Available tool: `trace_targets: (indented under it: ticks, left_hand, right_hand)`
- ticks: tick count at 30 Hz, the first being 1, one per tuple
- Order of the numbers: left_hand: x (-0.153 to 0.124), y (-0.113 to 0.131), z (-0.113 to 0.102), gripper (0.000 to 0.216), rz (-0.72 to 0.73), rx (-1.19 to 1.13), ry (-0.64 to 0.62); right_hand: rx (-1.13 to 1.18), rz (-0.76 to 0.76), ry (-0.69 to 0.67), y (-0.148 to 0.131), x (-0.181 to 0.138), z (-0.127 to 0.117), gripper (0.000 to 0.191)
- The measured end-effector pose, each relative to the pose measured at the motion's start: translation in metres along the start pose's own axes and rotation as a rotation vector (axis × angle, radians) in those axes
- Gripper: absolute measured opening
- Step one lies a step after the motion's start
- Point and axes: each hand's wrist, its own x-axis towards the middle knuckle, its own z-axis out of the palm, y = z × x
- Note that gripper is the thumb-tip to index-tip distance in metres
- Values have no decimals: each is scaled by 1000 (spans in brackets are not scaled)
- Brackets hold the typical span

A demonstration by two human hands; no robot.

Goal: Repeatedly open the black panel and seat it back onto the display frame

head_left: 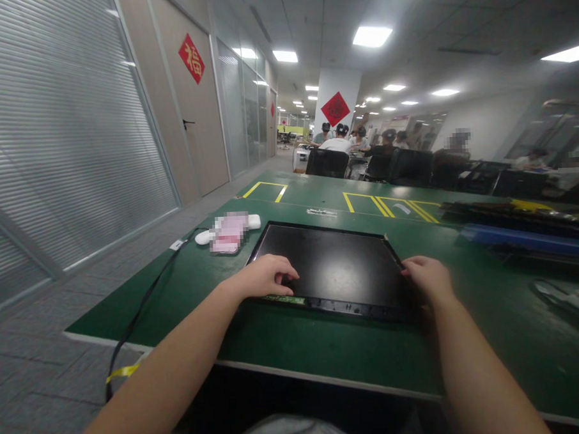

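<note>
A flat black display panel (337,266) lies face up on the green table (285,345) in front of me. My left hand (268,277) rests on its near left edge with the fingers curled down over the rim, beside a strip of green circuit board. My right hand (429,276) sits on the near right corner, fingers bent and pressed against the frame. Both hands grip the panel's edges.
A pink-and-white object (229,232) with a black cable (144,300) lies at the table's left. Stacked panels and a blue strip (525,235) lie at the right. Yellow tape boxes (389,206) mark the far table. Several people sit at chairs behind. A corridor runs along the left.
</note>
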Motion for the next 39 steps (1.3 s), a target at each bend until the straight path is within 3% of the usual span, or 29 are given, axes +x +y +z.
trace_targets:
  ticks: [4,10,13,16,26,32,39]
  left_hand:
    - [0,-2,-3,26,-62,66,24]
    - [-4,-28,-10,37,-416,280,359]
    - [-7,-37,-15,46,-608,333,320]
    - [-10,-38,-19,53,-667,303,184]
    - [-21,-32,-21,98,-488,161,5]
    - [-21,-35,-20,90,-292,125,23]
    - [-16,-35,-16,79,-159,74,53]
  right_hand:
    - [-4,-5,-3,3,3,1,27]
    - [-14,10,-7,4,6,3,27]
    - [-12,-1,-3,4,5,3,28]
    - [0,-5,2,2,3,2,27]
    - [5,16,-6,0,2,1,27]
    - [-3,25,-15,0,3,0,27]
    - [-14,35,-18,-1,3,0,27]
